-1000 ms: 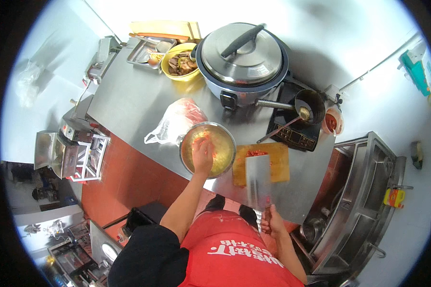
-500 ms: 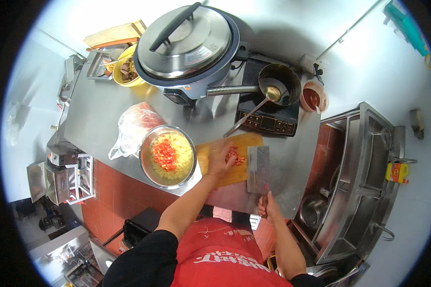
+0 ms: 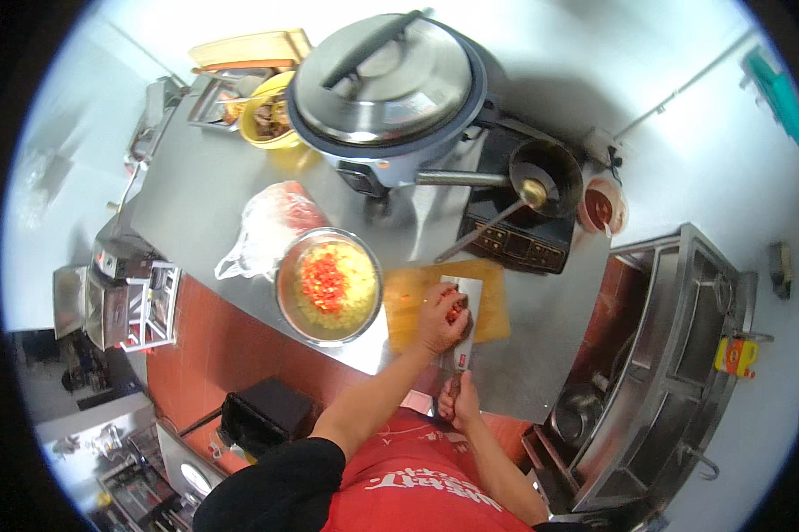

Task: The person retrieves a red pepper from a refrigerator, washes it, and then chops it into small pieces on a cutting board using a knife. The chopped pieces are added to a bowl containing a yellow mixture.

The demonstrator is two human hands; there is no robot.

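My right hand (image 3: 459, 401) grips the handle of a cleaver (image 3: 462, 354), whose broad blade lies over the wooden cutting board (image 3: 491, 310). Chopped red pepper (image 3: 455, 312) sits against the blade. Cupped over those pieces, my left hand (image 3: 439, 321) has its fingers bent around them, and it hides part of the blade. Left of the board stands a round steel bowl (image 3: 284, 314) of pale yellow diced pieces (image 3: 357, 290), topped with a heap of red bits (image 3: 322, 284).
A plastic bag (image 3: 262, 232) of something reddish lies behind the bowl. Farther back stand a large lidded cooker (image 3: 386, 89) and a yellow bowl (image 3: 256, 133). At right, a dark pan (image 3: 559, 164) with a ladle (image 3: 484, 232) rests on a cooktop (image 3: 515, 245), beside a container of red sauce (image 3: 600, 206).
The cleaver has moved left from beside the board onto it, its blade now by the chopped red pepper. My left hand has closed in over the pieces. The view has shifted somewhat.
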